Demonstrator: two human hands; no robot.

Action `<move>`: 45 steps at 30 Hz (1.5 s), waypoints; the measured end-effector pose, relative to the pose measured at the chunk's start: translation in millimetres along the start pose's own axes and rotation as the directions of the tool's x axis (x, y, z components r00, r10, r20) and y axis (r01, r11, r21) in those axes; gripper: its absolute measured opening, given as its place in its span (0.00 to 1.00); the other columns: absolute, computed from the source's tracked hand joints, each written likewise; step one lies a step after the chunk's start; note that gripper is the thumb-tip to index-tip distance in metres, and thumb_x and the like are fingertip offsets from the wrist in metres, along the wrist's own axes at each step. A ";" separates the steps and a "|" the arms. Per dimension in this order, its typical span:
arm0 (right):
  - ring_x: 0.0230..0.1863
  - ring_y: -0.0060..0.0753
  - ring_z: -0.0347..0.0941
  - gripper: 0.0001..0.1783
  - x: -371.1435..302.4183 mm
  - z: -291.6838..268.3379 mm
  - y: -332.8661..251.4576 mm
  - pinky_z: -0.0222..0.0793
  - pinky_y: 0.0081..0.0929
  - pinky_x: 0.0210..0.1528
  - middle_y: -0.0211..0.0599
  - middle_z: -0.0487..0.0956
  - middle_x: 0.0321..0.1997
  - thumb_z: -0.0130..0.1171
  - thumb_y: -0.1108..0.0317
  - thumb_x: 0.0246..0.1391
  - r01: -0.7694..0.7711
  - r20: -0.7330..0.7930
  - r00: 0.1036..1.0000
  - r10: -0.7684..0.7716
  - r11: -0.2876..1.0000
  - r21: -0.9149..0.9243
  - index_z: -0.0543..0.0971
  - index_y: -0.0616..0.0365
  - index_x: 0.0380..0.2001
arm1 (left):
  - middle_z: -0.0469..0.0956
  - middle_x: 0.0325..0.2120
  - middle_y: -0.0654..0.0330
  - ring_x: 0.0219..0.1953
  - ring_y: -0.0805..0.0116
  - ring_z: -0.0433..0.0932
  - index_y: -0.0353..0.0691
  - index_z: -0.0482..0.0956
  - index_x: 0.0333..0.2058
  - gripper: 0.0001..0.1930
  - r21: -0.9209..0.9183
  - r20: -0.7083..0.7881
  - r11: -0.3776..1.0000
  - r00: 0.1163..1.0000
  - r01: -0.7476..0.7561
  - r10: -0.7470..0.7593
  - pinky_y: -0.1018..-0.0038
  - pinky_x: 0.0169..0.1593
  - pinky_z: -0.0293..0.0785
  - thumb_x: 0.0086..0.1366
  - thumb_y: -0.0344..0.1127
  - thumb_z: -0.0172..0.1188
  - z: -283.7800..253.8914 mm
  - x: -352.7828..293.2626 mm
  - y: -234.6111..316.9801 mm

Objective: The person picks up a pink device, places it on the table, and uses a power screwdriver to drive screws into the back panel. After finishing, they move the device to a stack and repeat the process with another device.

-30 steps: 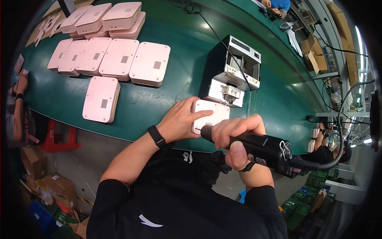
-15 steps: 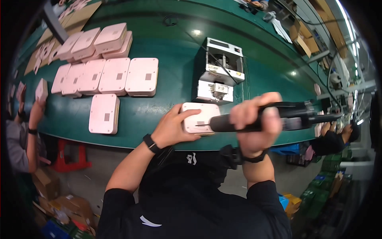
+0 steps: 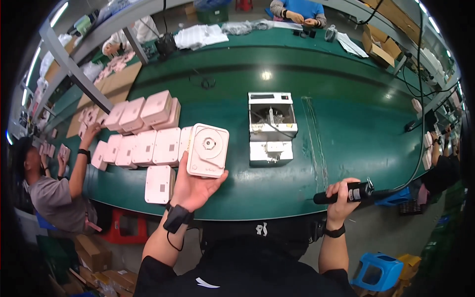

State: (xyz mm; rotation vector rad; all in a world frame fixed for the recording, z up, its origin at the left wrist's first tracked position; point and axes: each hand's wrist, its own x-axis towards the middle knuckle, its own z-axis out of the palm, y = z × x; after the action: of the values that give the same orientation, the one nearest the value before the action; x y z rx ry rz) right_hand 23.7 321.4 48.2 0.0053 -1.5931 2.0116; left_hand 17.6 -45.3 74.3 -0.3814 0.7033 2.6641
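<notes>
Raised above the table edge, my left hand (image 3: 192,194) grips a pale pink box-shaped plastic housing (image 3: 210,159) from below. Its upturned side has a large round recess with a dark-ringed hole at the centre. My right hand (image 3: 340,202) is wrapped round a black electric screwdriver (image 3: 363,192), whose cord runs off to the right and up. The tip points left, over the table's front edge, well apart from the housing. Left of my left hand, one similar housing (image 3: 159,184) lies by itself with its grille side up.
Several more pink housings (image 3: 143,146) stand in a row and a stack to the left. A screw feeder (image 3: 271,152) sits mid-table on the green tabletop (image 3: 356,143). Another person (image 3: 54,190) reaches in at the left; one in blue (image 3: 298,12) works opposite. A blue stool (image 3: 377,271) is lower right.
My left hand has lifted the housing off the table, leftward, and its recessed side now shows. My right hand has drawn the screwdriver away from it, right and down. The view has tilted up.
</notes>
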 end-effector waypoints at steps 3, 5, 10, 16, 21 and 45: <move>0.19 0.25 0.65 0.07 -3.1 -1.5 2.6 0.66 0.26 0.25 0.32 0.67 0.21 0.53 0.72 0.62 0.026 -0.034 0.999 -0.025 1.000 0.015 0.66 0.59 0.40 | 0.67 0.60 0.48 0.55 0.45 0.74 0.40 0.61 0.65 0.36 -0.042 -0.102 0.994 0.990 -0.098 0.094 0.64 0.57 0.78 0.70 0.62 0.48 8.7 43.4 7.3; 0.18 0.25 0.65 0.07 -5.0 -9.9 4.0 0.66 0.26 0.25 0.32 0.67 0.21 0.52 0.72 0.62 0.051 -0.066 0.997 -0.050 0.998 0.020 0.66 0.59 0.40 | 0.68 0.60 0.48 0.55 0.44 0.74 0.39 0.61 0.65 0.35 -0.001 -0.051 0.993 0.991 -0.121 0.121 0.64 0.57 0.78 0.70 0.60 0.49 8.2 91.9 11.4; 0.18 0.25 0.64 0.08 -10.5 -1.8 -0.1 0.66 0.26 0.24 0.31 0.66 0.20 0.52 0.71 0.62 0.071 -0.098 0.993 -0.060 0.992 0.104 0.65 0.58 0.41 | 0.69 0.59 0.47 0.56 0.44 0.74 0.38 0.61 0.64 0.30 0.178 -0.114 0.946 0.950 -0.270 0.292 0.65 0.58 0.77 0.71 0.48 0.55 -80.4 218.8 58.2; 0.17 0.25 0.63 0.08 -26.2 -26.8 7.8 0.65 0.26 0.24 0.30 0.65 0.20 0.52 0.70 0.62 0.081 -0.201 0.978 -0.047 0.983 0.165 0.65 0.57 0.41 | 0.66 0.59 0.33 0.60 0.37 0.69 0.34 0.63 0.64 0.33 0.824 0.484 -0.549 0.681 -0.142 0.550 0.54 0.62 0.68 0.67 0.46 0.60 8.3 112.2 20.9; 0.17 0.26 0.62 0.09 -16.1 -23.3 4.1 0.66 0.27 0.23 0.32 0.66 0.19 0.51 0.74 0.58 0.058 -0.182 0.983 -0.021 0.978 0.202 0.64 0.58 0.40 | 0.62 0.61 0.32 0.63 0.35 0.64 0.35 0.64 0.63 0.39 0.502 0.340 -0.767 0.724 0.400 0.600 0.51 0.64 0.63 0.59 0.48 0.67 -41.1 66.8 9.2; 0.16 0.29 0.66 0.04 75.7 153.7 -32.0 0.67 0.30 0.22 0.35 0.69 0.18 0.53 0.75 0.58 -0.027 0.404 0.914 -0.040 0.987 0.160 0.69 0.61 0.34 | 0.64 0.56 0.47 0.53 0.44 0.71 0.51 0.75 0.56 0.42 0.851 0.505 -0.322 0.816 -0.415 0.281 0.57 0.54 0.75 0.37 0.43 0.81 -23.9 21.3 -97.0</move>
State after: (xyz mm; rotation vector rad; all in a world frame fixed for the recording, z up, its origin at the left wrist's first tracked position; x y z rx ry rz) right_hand -77.6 220.0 147.4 0.5243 -1.6559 2.2332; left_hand 41.6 26.9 6.1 0.5690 2.9161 1.3732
